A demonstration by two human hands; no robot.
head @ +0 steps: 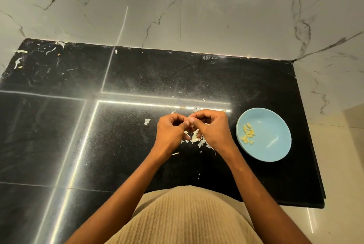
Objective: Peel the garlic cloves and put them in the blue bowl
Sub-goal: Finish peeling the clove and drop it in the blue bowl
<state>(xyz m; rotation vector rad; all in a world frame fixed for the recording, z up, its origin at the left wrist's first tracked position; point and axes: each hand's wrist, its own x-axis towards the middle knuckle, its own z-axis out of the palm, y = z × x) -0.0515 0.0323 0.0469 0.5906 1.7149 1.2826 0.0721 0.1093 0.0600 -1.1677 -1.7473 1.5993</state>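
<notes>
Two hands meet over the black bench (137, 78), fingers curled inward toward each other. The left hand (171, 129) and right hand (211, 126) pinch a small pale garlic clove (190, 120) between their fingertips; both grips are closed on it. The clove is mostly hidden by the fingers, so which way its long axis points cannot be told.

Under the hands, toward 6 o'clock of them, lies a loose heap of white garlic skins (194, 138), with more scraps scattered around on the bench. At 3 o'clock from the hands, near but not touching, sits the blue bowl (275, 151). A small cluster of peeled cloves (248, 133) lies against the bowl's left inner side, their long axes pointing various ways.

More peel scraps (19, 60) lie at the bench's far left corner, about 10 o'clock. The bench is glossy, speckled black stone with bright reflected light lines crossing it. Behind it and to the right stands a white marble wall (216, 11) with grey veins. A ribbed beige garment (185, 218) fills the bottom of the view.
</notes>
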